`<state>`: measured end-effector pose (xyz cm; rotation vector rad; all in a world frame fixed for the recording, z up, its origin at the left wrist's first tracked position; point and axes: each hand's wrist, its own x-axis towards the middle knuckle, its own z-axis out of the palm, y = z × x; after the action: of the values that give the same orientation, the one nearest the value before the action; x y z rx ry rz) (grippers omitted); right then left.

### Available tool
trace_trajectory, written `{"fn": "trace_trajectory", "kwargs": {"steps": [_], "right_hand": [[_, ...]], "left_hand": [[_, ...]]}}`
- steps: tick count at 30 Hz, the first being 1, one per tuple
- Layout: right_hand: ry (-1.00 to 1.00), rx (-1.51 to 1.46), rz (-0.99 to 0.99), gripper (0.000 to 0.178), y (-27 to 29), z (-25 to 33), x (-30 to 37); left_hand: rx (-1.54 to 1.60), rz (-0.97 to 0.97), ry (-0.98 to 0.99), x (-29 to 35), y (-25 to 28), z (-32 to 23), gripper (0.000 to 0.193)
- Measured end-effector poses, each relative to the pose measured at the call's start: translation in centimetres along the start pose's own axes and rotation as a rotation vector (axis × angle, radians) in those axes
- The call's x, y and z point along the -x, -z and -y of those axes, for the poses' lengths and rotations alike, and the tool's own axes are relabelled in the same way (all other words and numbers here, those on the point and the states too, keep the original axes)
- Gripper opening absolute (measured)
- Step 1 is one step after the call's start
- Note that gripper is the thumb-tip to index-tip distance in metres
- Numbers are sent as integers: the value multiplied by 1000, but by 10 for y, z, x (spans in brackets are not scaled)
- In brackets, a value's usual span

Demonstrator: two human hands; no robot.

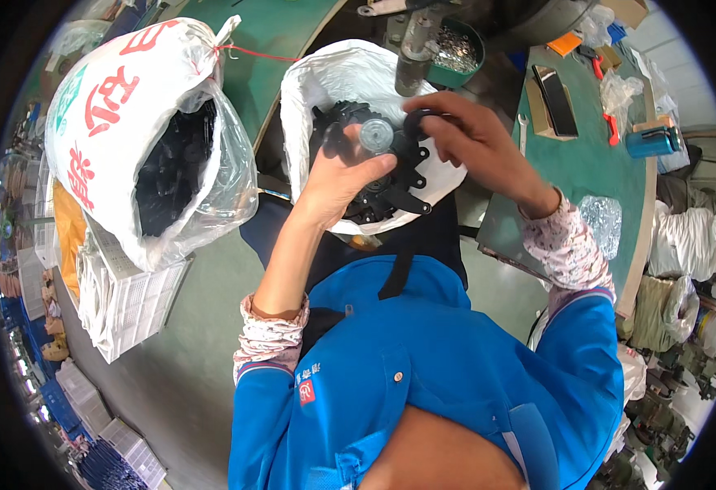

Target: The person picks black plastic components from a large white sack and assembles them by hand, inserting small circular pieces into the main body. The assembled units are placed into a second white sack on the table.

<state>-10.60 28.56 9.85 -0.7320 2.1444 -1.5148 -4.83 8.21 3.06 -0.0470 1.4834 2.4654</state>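
Beyond my blue cloth jacket point(391, 327), my left hand point(327, 188) was half open, its thumb stretched out beside a clear round plastic disc point(377, 135), a blurred black piece point(337, 144) at its fingers; whether it gripped either, I couldn't tell. My right hand point(476, 139) was mostly closed, fingers bent around a curved black plastic part point(414, 124). All three lay over an open white sack point(317, 69) heaped with black plastic components point(374, 208). To my left leaned a bulging white sack with red markings point(113, 171). Rightward, a green worktop point(566, 170) bore a black phone point(555, 100). Farther off sat a dark green bin point(448, 78) of small metal pieces point(456, 51).
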Motion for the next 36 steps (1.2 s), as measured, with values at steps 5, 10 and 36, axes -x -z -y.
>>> {"fn": "trace_trajectory", "kwargs": {"steps": [5,10,36], "right_hand": [[421,490,-33,20,-8,-23,-18],[-78,12,-53,23,15,8,-11],[345,694,-48,87,-34,-25,-3]], "left_hand": [[-152,10,42,-4,-11,5,36],[64,-73,55,-6,0,11,38],[341,-290,-95,-22,-13,13,27]]}}
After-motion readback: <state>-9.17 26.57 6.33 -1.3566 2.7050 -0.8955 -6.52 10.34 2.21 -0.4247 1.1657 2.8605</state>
